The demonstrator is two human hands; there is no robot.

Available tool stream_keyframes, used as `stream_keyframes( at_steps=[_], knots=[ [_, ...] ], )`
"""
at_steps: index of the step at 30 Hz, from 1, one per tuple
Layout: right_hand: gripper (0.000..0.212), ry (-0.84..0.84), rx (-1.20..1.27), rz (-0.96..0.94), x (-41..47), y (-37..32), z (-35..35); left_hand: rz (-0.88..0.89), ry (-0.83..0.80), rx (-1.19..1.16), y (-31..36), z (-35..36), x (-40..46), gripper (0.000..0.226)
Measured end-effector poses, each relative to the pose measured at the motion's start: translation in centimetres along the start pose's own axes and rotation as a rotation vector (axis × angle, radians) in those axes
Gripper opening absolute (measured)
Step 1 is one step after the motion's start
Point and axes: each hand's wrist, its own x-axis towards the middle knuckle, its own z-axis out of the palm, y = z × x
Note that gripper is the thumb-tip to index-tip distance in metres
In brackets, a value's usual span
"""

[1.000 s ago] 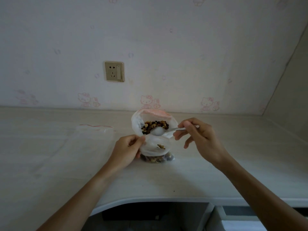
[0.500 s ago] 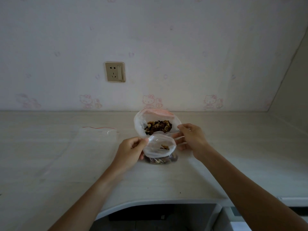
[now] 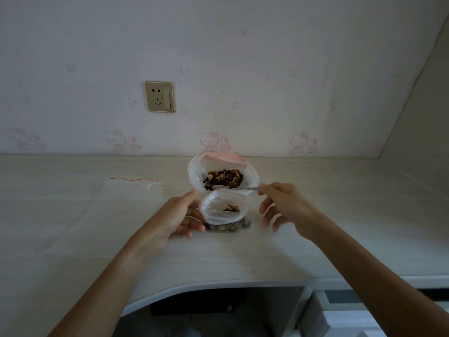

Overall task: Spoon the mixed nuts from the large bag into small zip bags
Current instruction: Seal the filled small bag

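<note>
The large clear bag [image 3: 197, 173] stands open at the middle back of the desk, with mixed nuts [image 3: 224, 178] showing inside. Just in front of it the small zip bag [image 3: 213, 214] stands open with some nuts at its bottom. My left hand [image 3: 177, 215] holds the small bag's left side. My right hand [image 3: 286, 205] pinches the handle of a metal spoon [image 3: 239, 188], whose bowl lies at the near rim of the large bag among the nuts.
An empty zip bag with a red strip [image 3: 136, 188] lies flat on the pale desk [image 3: 243, 256] to the left. A wall socket [image 3: 159, 96] sits on the back wall. The desk's front edge curves inward below my arms; drawers are at the lower right.
My right hand moved the spoon from above the small bag back to the large bag's nuts. My left hand shifted lower on the small bag's side.
</note>
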Motion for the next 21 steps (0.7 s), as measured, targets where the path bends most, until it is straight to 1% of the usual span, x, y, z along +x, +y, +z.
stream_keyframes(
  at_steps=[3, 6, 7, 9, 10, 12, 14, 16, 18, 20, 21],
  knots=[
    [0.032, -0.184, 0.015, 0.085, -0.6, 0.4, 0.7, -0.032, -0.073, -0.036, 0.4, -0.2, -0.3, 0.044],
    [0.031, -0.248, 0.099, 0.1, -0.6, 0.8, 1.4, 0.007, -0.164, -0.046, 0.5, -0.7, -0.7, 0.032],
    [0.032, -0.256, 0.12, 0.099, -0.6, 0.8, 1.5, 0.031, -0.185, -0.038, 0.5, -0.9, -0.8, 0.031],
    [0.034, -0.275, 0.163, 0.095, -0.5, 0.8, 1.7, 0.09, -0.193, -0.003, 0.3, -1.1, -1.2, 0.037],
    [0.034, -0.282, 0.178, 0.095, -0.6, 0.7, 1.8, 0.126, -0.17, 0.023, 0.2, -1.0, -1.2, 0.041],
    [0.034, -0.267, 0.175, 0.089, -0.9, 0.5, 2.2, 0.193, -0.085, 0.056, 0.0, -0.5, -1.2, 0.04],
    [0.032, -0.208, 0.141, 0.052, -1.1, 0.2, 2.7, 0.243, 0.008, 0.044, -0.2, 0.0, -1.0, 0.03],
    [0.021, -0.122, 0.074, -0.034, -1.5, -0.4, 2.9, 0.292, 0.124, 0.054, -0.4, 0.5, -0.6, 0.016],
    [0.009, -0.02, -0.056, -0.144, -1.9, -0.9, 3.1, 0.382, 0.273, 0.197, -0.4, 0.9, -0.5, 0.02],
    [0.01, 0.065, -0.21, -0.226, -2.3, -1.1, 3.8, 0.498, 0.395, 0.429, -0.3, 1.2, -0.7, 0.024],
    [0.01, 0.095, -0.258, -0.251, -2.4, -1.0, 4.2, 0.537, 0.428, 0.518, -0.2, 1.5, -0.9, 0.025]
  ],
)
